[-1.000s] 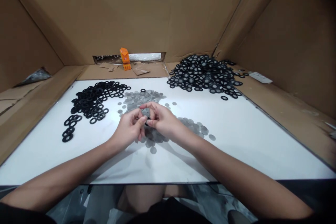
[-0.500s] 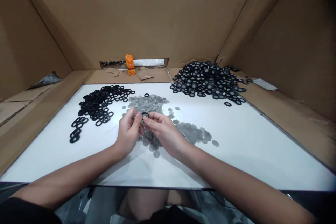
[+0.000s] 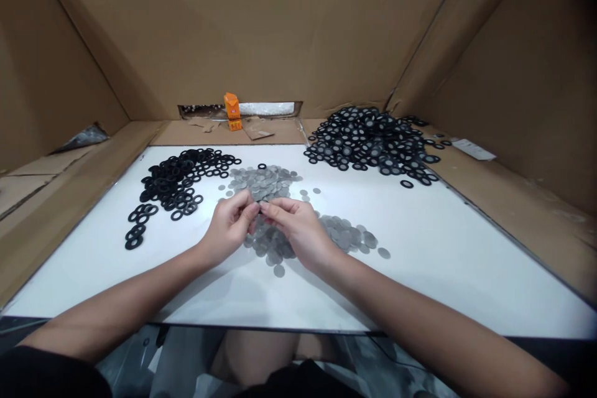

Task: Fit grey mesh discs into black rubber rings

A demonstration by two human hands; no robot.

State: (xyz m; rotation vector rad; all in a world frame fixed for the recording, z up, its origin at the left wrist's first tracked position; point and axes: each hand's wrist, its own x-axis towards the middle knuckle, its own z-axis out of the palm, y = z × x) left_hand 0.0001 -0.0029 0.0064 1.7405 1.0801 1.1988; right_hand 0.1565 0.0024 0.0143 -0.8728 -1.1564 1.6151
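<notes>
My left hand [image 3: 233, 219] and my right hand [image 3: 295, 224] meet fingertip to fingertip over the grey discs, both pinching a small black ring [image 3: 260, 206] that is mostly hidden by the fingers. Thin grey discs [image 3: 265, 181] lie behind and beneath the hands, and more grey discs [image 3: 345, 234] spread to the right. A single black ring [image 3: 262, 166] rests at the back of the discs. On the left is a heap of black rings [image 3: 172, 177]. At the back right a large pile of black rings with grey centres [image 3: 368, 140] stands.
The white tabletop [image 3: 433, 261] is enclosed by cardboard walls [image 3: 261, 25]. An orange box [image 3: 232, 111] stands at the back by a slot in the cardboard. A white label [image 3: 474, 150] lies at the right, beside the large pile.
The fingertips of both hands have closed together around the ring, which showed as an open circle before and is now mostly covered. The view has shifted slightly.
</notes>
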